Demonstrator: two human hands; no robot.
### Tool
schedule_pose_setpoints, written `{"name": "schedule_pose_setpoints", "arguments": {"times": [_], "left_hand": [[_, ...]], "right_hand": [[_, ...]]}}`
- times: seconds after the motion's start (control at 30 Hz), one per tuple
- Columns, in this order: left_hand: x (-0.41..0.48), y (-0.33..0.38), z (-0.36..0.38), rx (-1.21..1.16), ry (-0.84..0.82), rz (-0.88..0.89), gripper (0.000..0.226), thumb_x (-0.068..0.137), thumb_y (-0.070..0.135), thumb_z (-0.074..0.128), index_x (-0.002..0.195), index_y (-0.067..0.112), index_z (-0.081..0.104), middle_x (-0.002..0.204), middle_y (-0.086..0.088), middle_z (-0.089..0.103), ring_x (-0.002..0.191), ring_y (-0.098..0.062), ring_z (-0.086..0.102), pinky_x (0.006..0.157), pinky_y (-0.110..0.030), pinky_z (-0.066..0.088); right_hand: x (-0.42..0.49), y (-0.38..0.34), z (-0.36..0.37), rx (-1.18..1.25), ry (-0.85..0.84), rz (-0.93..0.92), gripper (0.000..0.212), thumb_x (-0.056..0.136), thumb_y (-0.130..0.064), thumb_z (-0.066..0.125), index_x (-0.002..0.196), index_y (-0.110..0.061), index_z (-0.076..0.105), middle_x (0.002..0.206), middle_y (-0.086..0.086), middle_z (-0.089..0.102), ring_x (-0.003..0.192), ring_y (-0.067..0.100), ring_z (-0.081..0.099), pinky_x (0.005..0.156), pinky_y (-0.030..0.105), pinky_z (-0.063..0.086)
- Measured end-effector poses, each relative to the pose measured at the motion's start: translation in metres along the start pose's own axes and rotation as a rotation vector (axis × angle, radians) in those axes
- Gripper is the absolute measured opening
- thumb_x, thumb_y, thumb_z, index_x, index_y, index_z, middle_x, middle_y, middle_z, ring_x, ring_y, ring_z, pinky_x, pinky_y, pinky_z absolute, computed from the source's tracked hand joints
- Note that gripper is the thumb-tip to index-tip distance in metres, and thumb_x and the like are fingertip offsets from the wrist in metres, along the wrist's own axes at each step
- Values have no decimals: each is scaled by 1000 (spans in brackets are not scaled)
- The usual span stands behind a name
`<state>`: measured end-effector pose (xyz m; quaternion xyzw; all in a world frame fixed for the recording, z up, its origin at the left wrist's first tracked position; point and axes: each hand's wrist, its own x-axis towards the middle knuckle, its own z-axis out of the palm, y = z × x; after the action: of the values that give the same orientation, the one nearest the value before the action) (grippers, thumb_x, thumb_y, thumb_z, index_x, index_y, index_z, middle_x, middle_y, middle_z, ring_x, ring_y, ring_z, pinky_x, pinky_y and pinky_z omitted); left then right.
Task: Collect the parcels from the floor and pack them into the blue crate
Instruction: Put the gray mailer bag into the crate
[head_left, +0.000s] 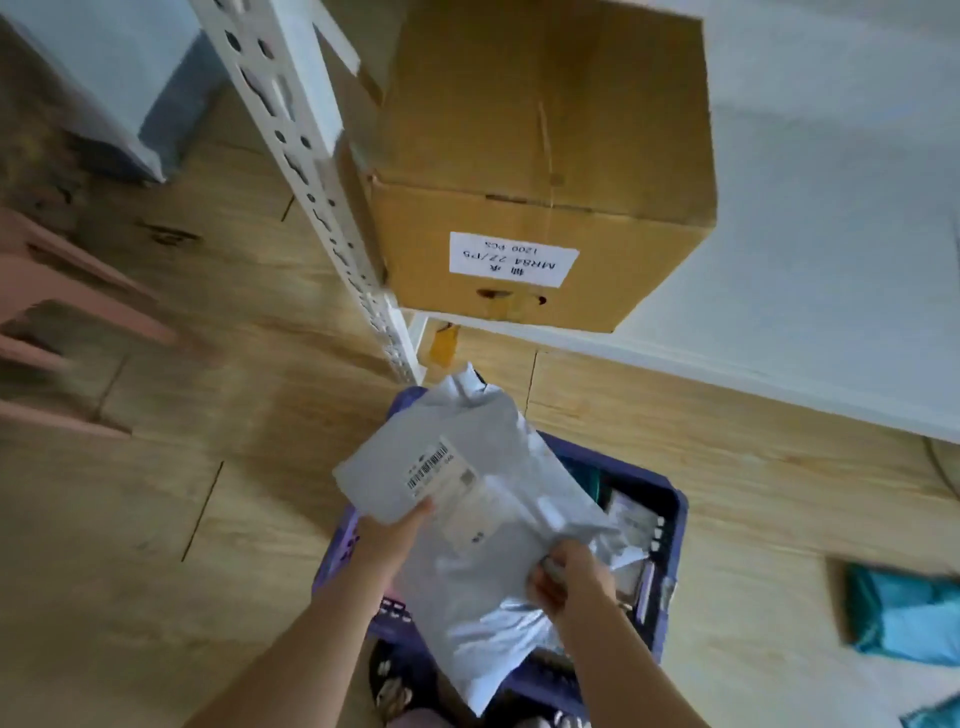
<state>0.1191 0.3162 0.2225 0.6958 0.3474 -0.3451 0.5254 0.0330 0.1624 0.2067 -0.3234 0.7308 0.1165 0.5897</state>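
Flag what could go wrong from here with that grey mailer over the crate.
1. The grey mailer spans most of the blue crate, which already holds parcels; it may ride up over the rim and slide out.
2. The left hand and right hand grip only its near edges, so the limp bag could fold or slip.
3. A teal parcel lies on the floor to the right, easy to miss or step on.

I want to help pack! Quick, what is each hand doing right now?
Left hand: holds the grey parcel by its edge.
Right hand: grips the same parcel.
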Motion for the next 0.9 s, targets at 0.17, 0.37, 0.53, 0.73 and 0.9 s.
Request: {"name": "schedule_pose_setpoints", "arguments": {"times": [0.17, 0.37, 0.53, 0.73, 0.9], "left_hand": [[58, -36, 4, 130, 133, -102, 52, 64, -6, 77, 113, -3, 58, 110, -21, 64, 87, -26, 58, 69, -32, 43], [107, -43, 16, 686, 136, 264, 37, 81, 4, 60, 117, 6, 49, 102, -17, 63, 91, -37, 61, 67, -33, 41], [133, -39, 24, 1113, 95, 310, 31, 91, 12, 50, 121, 5, 47, 117, -18, 60, 107, -37, 58, 84, -39, 44], [153, -63, 10, 1167, 161, 357, 46, 89, -2, 47, 133, 3, 33, 124, -24, 46, 104, -40, 56, 78, -42, 45], [164, -80, 8, 1306, 129, 1016, 98, 61, -14, 66, 145, 19, 28, 140, -16, 39, 124, -34, 45, 88, -40, 48]], "right_hand": [[44, 32, 17, -135, -241, 209, 26, 89, -1, 34, 64, -10, 37, 33, 2, 36, 28, 14, 40, 38, 19, 41], [85, 63, 17, -1031, -73, -50, 32, 79, -30, 54, 106, -12, 54, 88, 8, 67, 77, 27, 71, 78, 35, 57], [98, 49, 29, -1191, 82, -515, 26, 87, -21, 52, 113, -21, 56, 113, 1, 61, 100, 19, 59, 76, 26, 47], [113, 49, 64, -1371, -96, -774, 78, 82, -7, 59, 142, -38, 19, 147, 1, 21, 122, 24, 43, 84, 29, 51], [121, 51, 81, -1478, -44, -904, 95, 84, -7, 61, 147, -40, -2, 157, 5, -18, 143, 30, 12, 103, 36, 42]]}}
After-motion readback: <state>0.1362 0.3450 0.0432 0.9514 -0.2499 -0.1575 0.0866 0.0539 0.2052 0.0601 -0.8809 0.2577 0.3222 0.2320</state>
